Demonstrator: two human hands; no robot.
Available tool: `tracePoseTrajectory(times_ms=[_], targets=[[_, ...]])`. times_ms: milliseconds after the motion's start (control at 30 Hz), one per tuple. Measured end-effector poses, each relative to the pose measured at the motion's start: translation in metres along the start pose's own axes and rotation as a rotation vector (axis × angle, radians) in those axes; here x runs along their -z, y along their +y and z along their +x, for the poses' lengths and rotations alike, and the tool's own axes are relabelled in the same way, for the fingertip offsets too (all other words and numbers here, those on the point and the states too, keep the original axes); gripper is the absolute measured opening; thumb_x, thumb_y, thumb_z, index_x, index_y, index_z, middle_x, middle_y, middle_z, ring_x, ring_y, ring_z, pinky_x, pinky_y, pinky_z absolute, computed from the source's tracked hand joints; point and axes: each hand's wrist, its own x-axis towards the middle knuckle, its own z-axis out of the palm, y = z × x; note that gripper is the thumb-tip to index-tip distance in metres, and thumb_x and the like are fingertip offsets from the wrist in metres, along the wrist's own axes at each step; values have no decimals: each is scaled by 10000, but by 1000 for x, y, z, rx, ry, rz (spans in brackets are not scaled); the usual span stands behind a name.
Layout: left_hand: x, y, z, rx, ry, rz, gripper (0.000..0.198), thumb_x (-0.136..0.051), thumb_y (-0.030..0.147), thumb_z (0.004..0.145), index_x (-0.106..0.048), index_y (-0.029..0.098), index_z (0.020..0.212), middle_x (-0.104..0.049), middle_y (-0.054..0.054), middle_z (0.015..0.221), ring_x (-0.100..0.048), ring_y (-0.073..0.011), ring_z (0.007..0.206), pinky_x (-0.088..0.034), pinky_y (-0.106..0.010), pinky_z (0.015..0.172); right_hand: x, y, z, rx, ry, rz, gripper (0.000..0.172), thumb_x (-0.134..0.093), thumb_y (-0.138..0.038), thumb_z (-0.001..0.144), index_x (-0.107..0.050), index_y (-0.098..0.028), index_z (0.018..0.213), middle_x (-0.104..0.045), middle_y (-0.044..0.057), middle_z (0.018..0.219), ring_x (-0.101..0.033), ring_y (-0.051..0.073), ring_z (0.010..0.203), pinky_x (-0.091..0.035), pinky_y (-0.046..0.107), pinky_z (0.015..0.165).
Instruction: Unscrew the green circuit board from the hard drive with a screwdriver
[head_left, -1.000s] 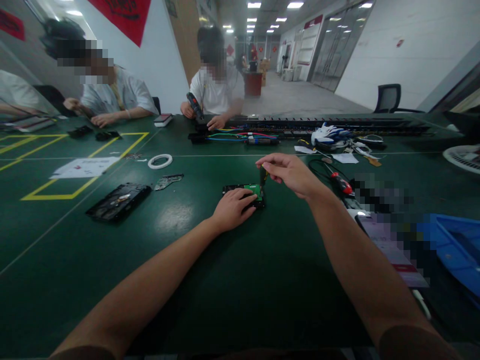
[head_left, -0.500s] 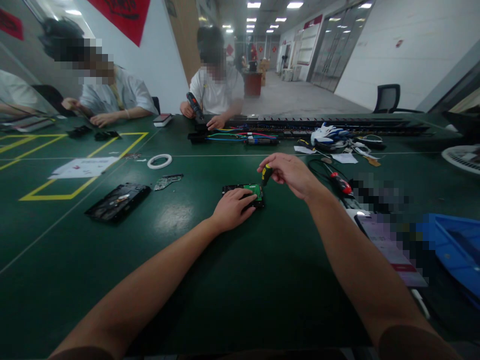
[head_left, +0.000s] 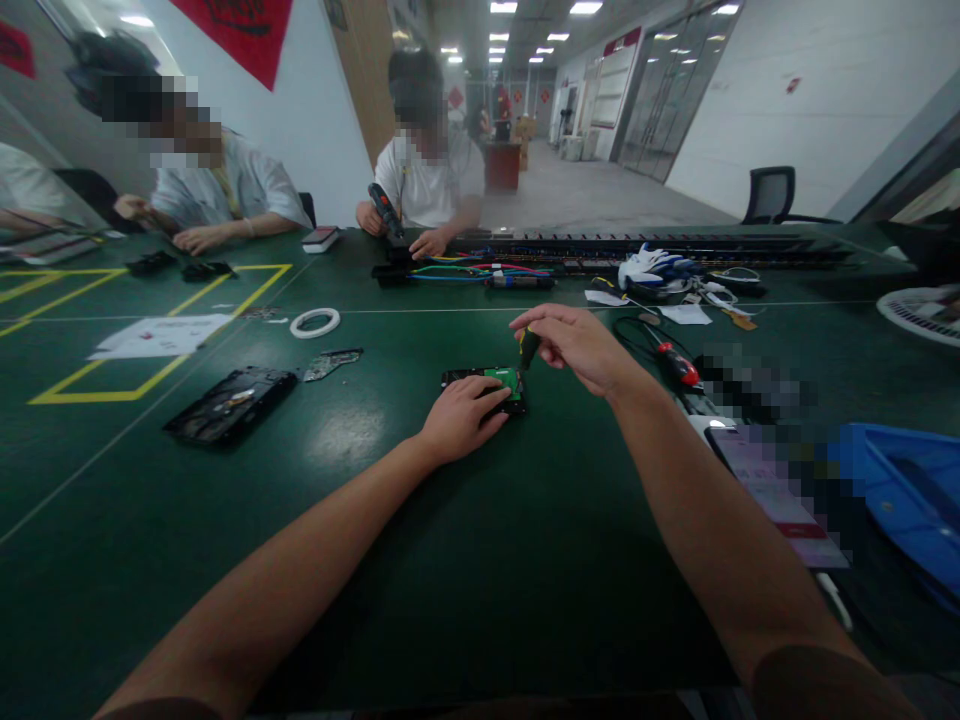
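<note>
A small black hard drive (head_left: 491,385) with a green circuit board on top lies on the green table (head_left: 465,590) in front of me. My left hand (head_left: 459,418) rests flat on its near side, fingers stretched over the board. My right hand (head_left: 574,345) hovers just right of the drive, fingers closed round the yellow-and-black handle of a screwdriver (head_left: 529,347) that stands upright over the drive's right edge.
A larger black drive case (head_left: 229,402), a loose circuit board (head_left: 328,363) and a white tape ring (head_left: 315,322) lie to the left. A red-handled screwdriver (head_left: 677,365), cables and gloves (head_left: 652,268) sit to the right; a blue tray (head_left: 911,500) at far right. Two people work across the table.
My right hand keeps shifting slightly over the drive's right edge while turning the screwdriver handle. My left hand stays on the drive.
</note>
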Motion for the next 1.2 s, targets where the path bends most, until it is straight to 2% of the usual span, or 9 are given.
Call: tracePoseTrajectory(times_ms=[133,300,433,600,733,867,1033,1133,1200], targets=[[-2,-2,-1,5,-5,9,432,-586,411,1019,-630,245,1415,-630,-101,1412,-603,-300,1290,-503,-529,1092,2,0,0,49,23,-55,170,-629,-294,898,-767,-227,972,-707,36,871,-457,124,592,-309,292,514],[-3,-3,-2,8,-13,3,433,-581,411,1020,-630,246,1418,-625,-105,1420,-597,-307,1297,-501,-537,1090,3,-2,-2,63,27,-54,128,-671,-299,889,-753,-212,932,-716,38,889,-503,128,638,-385,280,551],[-1,-1,-1,7,-8,-4,430,-584,403,1020,-630,248,1418,-630,-110,1412,-600,-308,1290,-501,-540,1088,1,-1,-2,12,12,-10,86,-711,-289,885,-714,-203,885,-678,26,793,-515,120,600,-386,262,518],[-1,0,0,5,-1,-4,423,-587,403,1019,-634,260,1415,-631,-104,1406,-602,-303,1289,-501,-531,1094,-1,-3,-2,-40,-20,129,38,-701,-236,893,-694,-201,907,-696,35,807,-538,110,563,-383,239,460],[-2,-1,0,-3,17,-10,419,-606,388,1012,-634,267,1412,-635,-100,1395,-603,-300,1285,-505,-530,1087,-1,-8,-5,-91,-87,173,77,-648,-215,937,-716,-187,918,-672,31,739,-611,126,592,-487,228,497],[-2,-1,0,-9,22,-16,423,-616,381,1005,-635,255,1408,-634,-107,1394,-608,-299,1281,-513,-521,1076,-3,-9,-6,-145,-80,252,92,-616,-180,960,-633,-191,871,-700,49,783,-682,145,624,-565,248,570],[-1,-1,0,-10,18,-11,418,-611,389,1007,-637,254,1402,-638,-103,1392,-611,-298,1277,-510,-523,1083,-2,-5,-4,-122,-73,178,57,-651,-218,962,-616,-197,921,-738,65,920,-649,125,608,-486,223,487],[-1,-1,0,-9,13,4,411,-599,392,1014,-644,242,1394,-636,-102,1398,-611,-296,1276,-505,-519,1090,1,-3,-2,-68,-51,102,27,-655,-225,960,-663,-206,977,-720,33,875,-558,98,573,-403,203,457],[0,-1,0,-8,11,10,409,-590,391,1020,-647,227,1391,-635,-104,1402,-609,-295,1276,-504,-515,1092,3,-2,-1,-38,-39,36,105,-608,-226,979,-712,-209,976,-701,25,848,-518,95,569,-362,207,450]])
